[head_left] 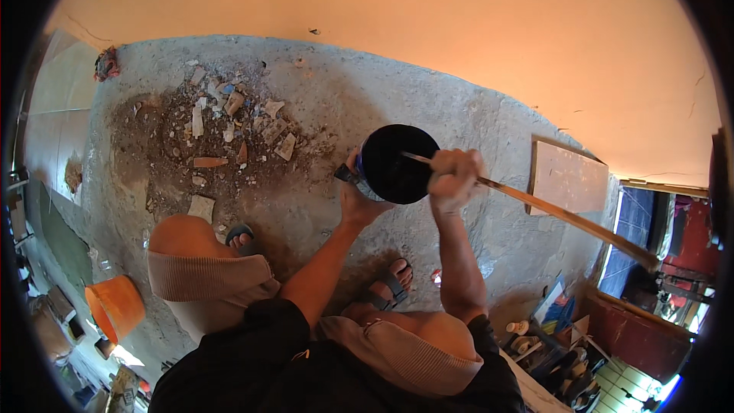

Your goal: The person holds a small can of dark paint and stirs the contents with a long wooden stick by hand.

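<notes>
A round bucket (394, 183), black inside with a bit of blue on its outer side, is in front of me, its mouth facing up. My left hand (363, 205) is closed on its near left side. My right hand (456, 177), slightly blurred, is wrapped round a long wooden stick (566, 216). The stick slants from the far right down to the bucket, and its thin, pale end reaches over the dark opening. How deep that end goes, and what the bucket contains, is too dark to make out.
Broken tile and brick rubble (229, 118) lies on the rough concrete floor to the left. An orange bucket (115, 307) is tipped at lower left. A flat board (567, 176) lies by the orange wall (459, 15). Cluttered items (562, 352) fill the lower right.
</notes>
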